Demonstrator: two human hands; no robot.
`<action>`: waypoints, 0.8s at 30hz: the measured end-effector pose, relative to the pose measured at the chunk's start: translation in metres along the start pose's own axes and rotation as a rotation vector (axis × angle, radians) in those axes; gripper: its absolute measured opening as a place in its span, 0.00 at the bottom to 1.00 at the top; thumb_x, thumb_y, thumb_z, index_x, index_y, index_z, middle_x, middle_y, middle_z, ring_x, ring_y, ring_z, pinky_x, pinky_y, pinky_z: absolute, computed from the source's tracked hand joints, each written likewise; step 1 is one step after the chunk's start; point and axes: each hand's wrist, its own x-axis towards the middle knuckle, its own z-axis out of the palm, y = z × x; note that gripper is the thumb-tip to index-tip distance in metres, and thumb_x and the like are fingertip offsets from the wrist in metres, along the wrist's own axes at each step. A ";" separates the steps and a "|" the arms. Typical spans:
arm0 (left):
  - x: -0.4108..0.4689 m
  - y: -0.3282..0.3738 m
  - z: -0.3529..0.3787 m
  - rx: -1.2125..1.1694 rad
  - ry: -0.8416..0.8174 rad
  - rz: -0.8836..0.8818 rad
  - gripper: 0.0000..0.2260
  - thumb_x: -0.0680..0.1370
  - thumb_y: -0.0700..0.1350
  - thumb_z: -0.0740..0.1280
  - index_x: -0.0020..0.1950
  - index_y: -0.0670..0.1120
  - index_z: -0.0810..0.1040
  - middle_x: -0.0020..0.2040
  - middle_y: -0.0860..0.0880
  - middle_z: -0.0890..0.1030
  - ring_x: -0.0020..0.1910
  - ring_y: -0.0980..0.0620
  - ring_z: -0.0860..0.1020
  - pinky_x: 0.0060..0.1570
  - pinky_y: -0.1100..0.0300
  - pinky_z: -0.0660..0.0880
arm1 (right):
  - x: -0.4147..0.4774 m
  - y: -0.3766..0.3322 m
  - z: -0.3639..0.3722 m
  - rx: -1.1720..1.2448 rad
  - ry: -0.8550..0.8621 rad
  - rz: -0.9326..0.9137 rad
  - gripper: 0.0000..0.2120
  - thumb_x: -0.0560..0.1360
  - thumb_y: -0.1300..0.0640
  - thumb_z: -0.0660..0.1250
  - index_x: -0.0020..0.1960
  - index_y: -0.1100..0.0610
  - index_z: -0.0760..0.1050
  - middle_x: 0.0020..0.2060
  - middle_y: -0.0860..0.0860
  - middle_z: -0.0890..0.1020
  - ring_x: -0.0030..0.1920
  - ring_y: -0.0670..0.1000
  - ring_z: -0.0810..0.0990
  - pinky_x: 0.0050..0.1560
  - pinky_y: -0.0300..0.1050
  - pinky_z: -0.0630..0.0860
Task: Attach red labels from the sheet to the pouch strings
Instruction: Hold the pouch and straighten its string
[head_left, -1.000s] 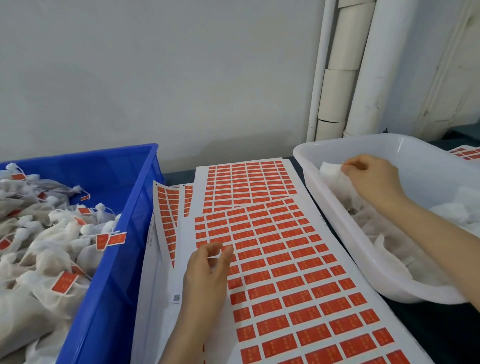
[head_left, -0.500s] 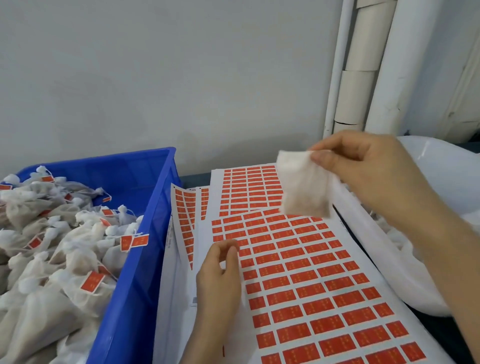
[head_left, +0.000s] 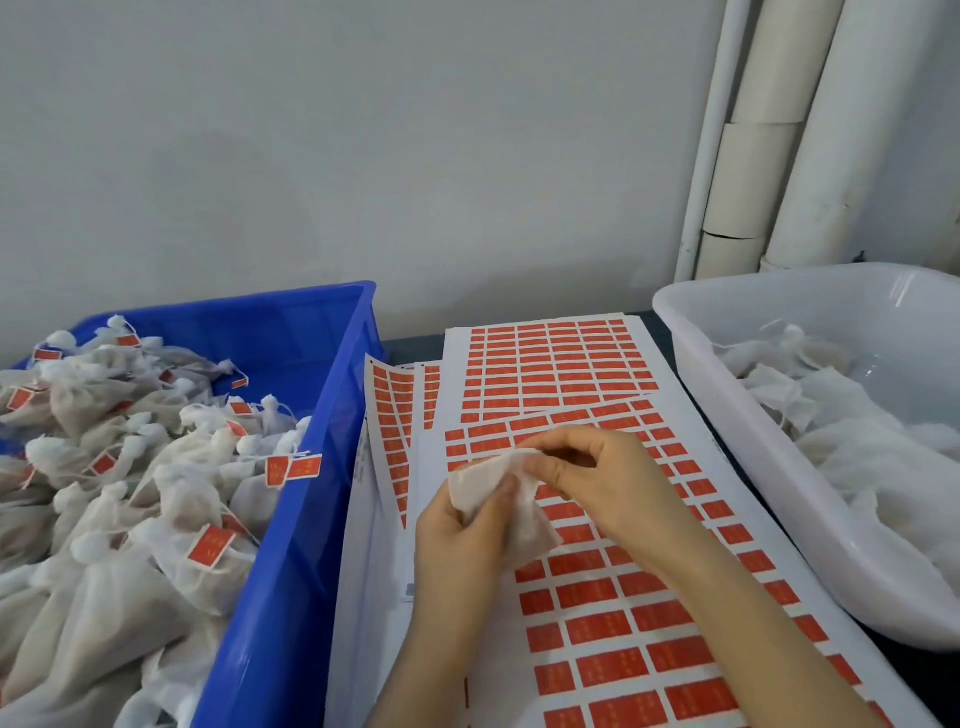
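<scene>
A small white mesh pouch (head_left: 524, 519) is held above the label sheets between both hands. My left hand (head_left: 460, 540) grips its left side from below with curled fingers. My right hand (head_left: 597, 478) pinches its top edge, thumb and fingers bent over it. The pouch string is not visible. Beneath the hands lies the top sheet of red labels (head_left: 623, 613), with a second sheet (head_left: 550, 364) behind it.
A blue crate (head_left: 306, 519) on the left holds several white pouches bearing red labels (head_left: 210, 545). A white tub (head_left: 779, 467) on the right holds unlabelled pouches (head_left: 852, 441). More label sheets (head_left: 395, 415) lean beside the crate. White pipes (head_left: 769, 130) stand at the wall.
My right hand carried the pouch out of the white tub and down over the sheets. My left hand left the sheet and took hold of the pouch.
</scene>
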 end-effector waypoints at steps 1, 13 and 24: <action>0.001 0.004 0.000 -0.017 0.034 -0.021 0.05 0.74 0.50 0.69 0.43 0.59 0.74 0.35 0.75 0.76 0.39 0.76 0.75 0.23 0.77 0.68 | -0.001 0.003 -0.002 -0.005 -0.008 0.011 0.07 0.72 0.49 0.69 0.40 0.37 0.75 0.37 0.32 0.79 0.41 0.32 0.78 0.34 0.23 0.71; -0.003 0.008 -0.001 0.142 0.121 -0.038 0.06 0.71 0.57 0.70 0.39 0.61 0.74 0.31 0.74 0.75 0.35 0.67 0.78 0.20 0.78 0.66 | -0.010 0.009 -0.005 -0.029 -0.140 -0.075 0.14 0.72 0.52 0.70 0.41 0.31 0.75 0.41 0.28 0.78 0.45 0.29 0.75 0.35 0.22 0.71; -0.004 0.005 -0.001 0.142 0.089 0.121 0.03 0.73 0.54 0.70 0.42 0.57 0.78 0.39 0.77 0.75 0.46 0.80 0.70 0.25 0.80 0.67 | -0.010 0.012 0.002 0.013 -0.049 -0.038 0.06 0.72 0.49 0.69 0.40 0.38 0.76 0.36 0.32 0.79 0.43 0.30 0.76 0.35 0.22 0.71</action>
